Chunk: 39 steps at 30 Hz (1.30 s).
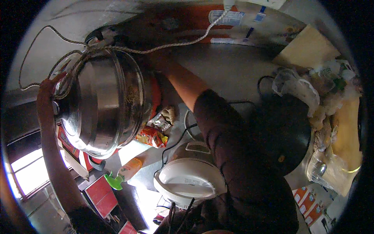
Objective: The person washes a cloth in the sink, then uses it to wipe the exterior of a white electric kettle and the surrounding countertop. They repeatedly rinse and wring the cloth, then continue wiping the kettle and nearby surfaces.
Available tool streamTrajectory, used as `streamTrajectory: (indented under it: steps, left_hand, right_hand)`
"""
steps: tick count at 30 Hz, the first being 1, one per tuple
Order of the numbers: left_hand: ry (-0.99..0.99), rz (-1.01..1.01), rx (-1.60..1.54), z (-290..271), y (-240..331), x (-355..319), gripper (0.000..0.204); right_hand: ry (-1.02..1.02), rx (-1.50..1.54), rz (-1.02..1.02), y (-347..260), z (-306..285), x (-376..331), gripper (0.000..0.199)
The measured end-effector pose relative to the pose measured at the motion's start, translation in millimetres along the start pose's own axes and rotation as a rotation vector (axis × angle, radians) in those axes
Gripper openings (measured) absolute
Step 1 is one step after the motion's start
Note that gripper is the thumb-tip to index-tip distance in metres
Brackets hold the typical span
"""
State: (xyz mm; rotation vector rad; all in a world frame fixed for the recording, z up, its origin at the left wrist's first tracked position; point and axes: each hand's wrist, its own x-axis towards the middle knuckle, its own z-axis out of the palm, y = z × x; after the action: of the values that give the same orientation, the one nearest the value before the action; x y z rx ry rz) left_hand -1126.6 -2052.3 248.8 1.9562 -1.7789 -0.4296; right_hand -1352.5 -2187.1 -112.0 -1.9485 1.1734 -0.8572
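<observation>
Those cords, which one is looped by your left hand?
The pale braided cord, bunched at the shiny pot; the black cord runs near the white appliance instead.

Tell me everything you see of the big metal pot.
The large pot is round, stepped in wide bands of what looks like polished metal, with a domed lid on, dark side handles and red at the base end. Its lid end points left; whether it is tipped or the camera tilted is unclear. A braided cord loops over it. The left hand is at the lid end; the right hand is by the base end, its grip in shadow.
</observation>
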Motion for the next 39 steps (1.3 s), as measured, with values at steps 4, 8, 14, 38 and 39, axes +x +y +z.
streamTrajectory:
  steps: [4, 8, 14, 38, 39]
  left_hand:
    - [0.064, -0.060, 0.075, -7, -9, -8, 0.047]
    - [0.070, -0.004, 0.184, 5, -7, -7, 0.044]
    - [-0.017, 0.115, 0.197, -1, -2, -4, 0.047]
    - [-0.044, 0.102, 0.072, -3, -9, -8, 0.056]
    - [-0.039, 0.041, 0.100, 0, -14, -7, 0.054]
  right_hand:
    - [-0.042, 0.163, -0.086, -14, 12, -15, 0.041]
    - [-0.086, 0.264, -0.133, -11, -10, -27, 0.039]
    - [-0.338, 0.364, -0.020, -23, -81, -84, 0.028]
    - [-0.068, -0.350, -0.392, 1, 48, -20, 0.037]
    - [-0.081, -0.366, -0.393, 7, 42, -18, 0.037]
